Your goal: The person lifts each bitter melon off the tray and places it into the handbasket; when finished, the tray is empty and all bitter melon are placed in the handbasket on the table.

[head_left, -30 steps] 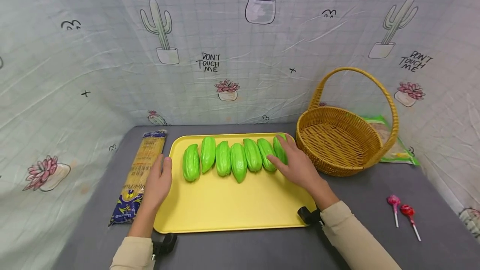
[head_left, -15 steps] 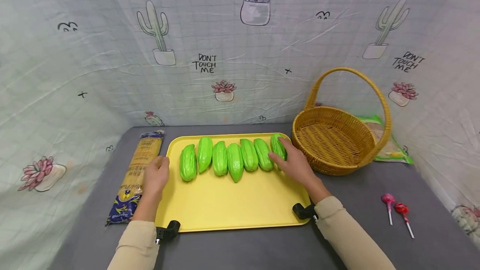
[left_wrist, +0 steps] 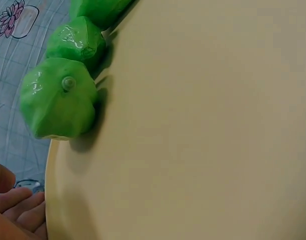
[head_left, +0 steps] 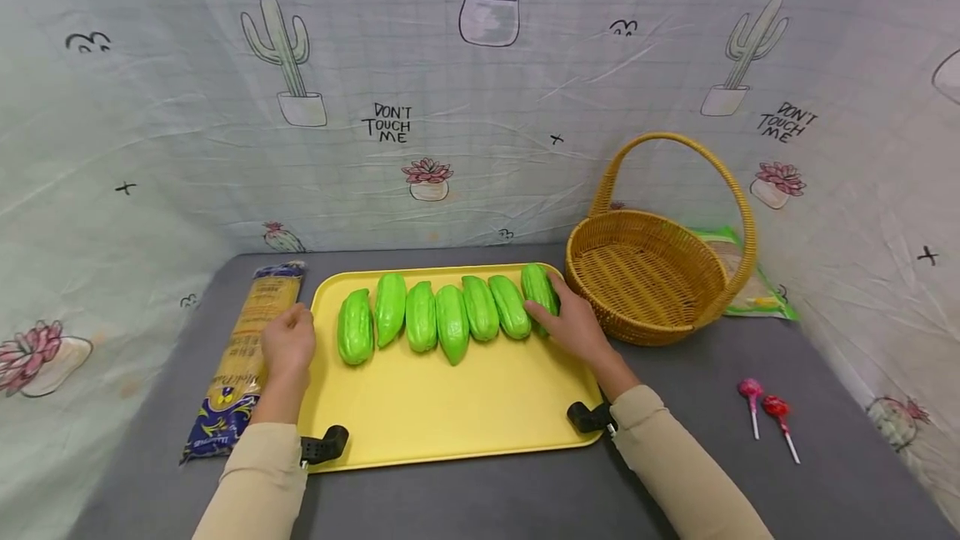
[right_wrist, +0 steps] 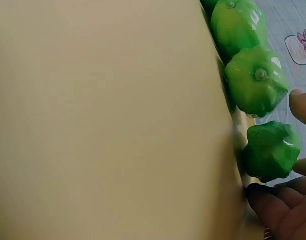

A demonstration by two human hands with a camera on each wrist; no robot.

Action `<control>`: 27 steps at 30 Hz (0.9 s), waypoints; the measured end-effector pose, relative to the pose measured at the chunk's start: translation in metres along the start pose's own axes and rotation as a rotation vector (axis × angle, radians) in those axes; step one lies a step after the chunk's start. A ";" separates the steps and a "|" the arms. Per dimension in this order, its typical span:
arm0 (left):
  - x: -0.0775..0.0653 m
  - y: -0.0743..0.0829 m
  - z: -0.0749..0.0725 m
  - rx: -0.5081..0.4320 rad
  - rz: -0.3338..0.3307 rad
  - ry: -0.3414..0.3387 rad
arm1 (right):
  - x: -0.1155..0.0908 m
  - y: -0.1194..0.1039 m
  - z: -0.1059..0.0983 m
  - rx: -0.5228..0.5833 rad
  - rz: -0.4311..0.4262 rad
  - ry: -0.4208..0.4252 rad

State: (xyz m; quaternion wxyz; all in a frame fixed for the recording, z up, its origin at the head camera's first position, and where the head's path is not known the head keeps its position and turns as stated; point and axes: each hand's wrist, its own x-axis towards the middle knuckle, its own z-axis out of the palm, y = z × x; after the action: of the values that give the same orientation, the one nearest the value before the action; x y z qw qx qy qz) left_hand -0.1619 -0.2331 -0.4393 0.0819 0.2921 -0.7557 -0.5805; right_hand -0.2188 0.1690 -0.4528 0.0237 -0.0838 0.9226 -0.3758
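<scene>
Several glossy green ribbed fruits lie side by side along the far part of a yellow tray (head_left: 450, 419). My right hand (head_left: 576, 327) reaches around the rightmost green ribbed fruit (head_left: 538, 297), thumb on its left side and fingers along its right. In the right wrist view the fingertips are right at that fruit (right_wrist: 272, 151), and the thumb stands above it beside the neighbouring fruit (right_wrist: 258, 82). My left hand (head_left: 288, 347) hangs over the tray's left edge, its fingers loosely curled and holding nothing. The leftmost green fruit (left_wrist: 57, 100) is nearest to it.
A spaghetti packet (head_left: 243, 357) lies left of the tray. The wicker basket (head_left: 648, 327) with a tall handle stands right of it, partly covering a green-edged bag (head_left: 750, 277). A pink lollipop (head_left: 750, 390) and a red lollipop (head_left: 777, 407) lie front right. Printed cloth (head_left: 480, 107) hangs behind.
The left hand's fingers have gone from raised and extended to curled. My right hand has slid to the rightmost fruit's side, uncovering more of it. The whole view has shifted slightly.
</scene>
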 end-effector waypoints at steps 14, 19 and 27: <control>0.010 -0.010 0.004 0.019 -0.003 0.080 | 0.002 0.005 0.000 0.005 0.037 0.003; 0.011 -0.011 0.005 0.011 0.003 0.081 | 0.002 0.004 0.000 0.003 0.038 0.017; 0.011 -0.009 0.007 -0.021 -0.010 0.095 | 0.001 0.001 -0.001 0.004 0.025 0.030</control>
State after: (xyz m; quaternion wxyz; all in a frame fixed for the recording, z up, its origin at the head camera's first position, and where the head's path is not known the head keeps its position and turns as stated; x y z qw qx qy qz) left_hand -0.1712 -0.2348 -0.4526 0.1177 0.3221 -0.7435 -0.5741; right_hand -0.2200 0.1704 -0.4531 0.0144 -0.0667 0.9231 -0.3785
